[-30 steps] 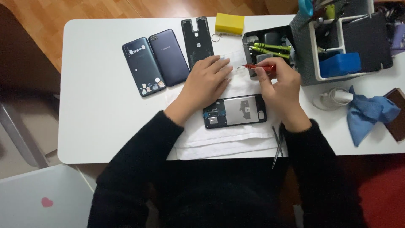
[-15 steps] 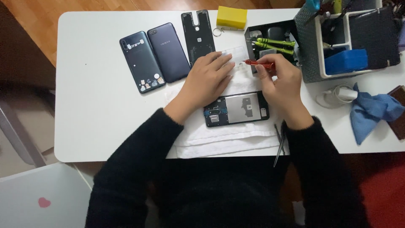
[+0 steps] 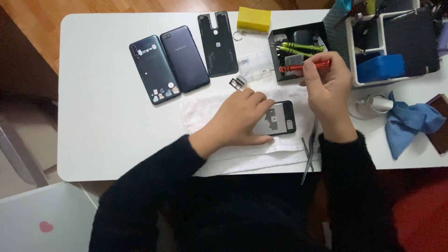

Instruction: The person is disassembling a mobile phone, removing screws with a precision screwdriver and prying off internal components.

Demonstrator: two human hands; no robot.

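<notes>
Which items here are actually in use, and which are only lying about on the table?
In use:
- opened phone under the left hand
- red screwdriver in the right hand
- white cloth beneath the phone

Lying about:
- two dark phones
- black back cover
- yellow block
- tweezers
- blue cloth

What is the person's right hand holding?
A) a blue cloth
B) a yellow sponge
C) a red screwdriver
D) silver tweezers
C: the right hand pinches a red screwdriver above the opened phone, while the yellow block, the blue cloth and the tweezers all lie untouched on the table.
</notes>
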